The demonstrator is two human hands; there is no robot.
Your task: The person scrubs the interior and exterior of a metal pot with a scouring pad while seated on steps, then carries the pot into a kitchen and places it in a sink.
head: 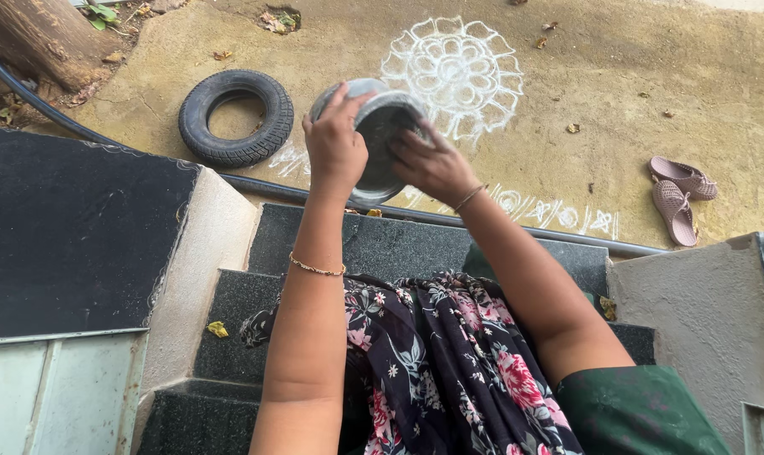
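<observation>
Steel round bowl [380, 126] gripped by left hand [335, 145], right hand [432, 164] inside.

Below you the sandy ground [651, 76] carries a black tyre [236, 118] lying flat at the left, a white chalk flower pattern [453, 72] drawn on the dirt beside it, and a pair of pink sandals [681, 192] lying near each other at the right, with dry leaves [573, 128] scattered about. A black hose [314, 195] runs across the ground along the foot of your dark stone steps [382, 248], touching the tyre's near edge. On the lower step at your left lies one yellow leaf [217, 329].
</observation>
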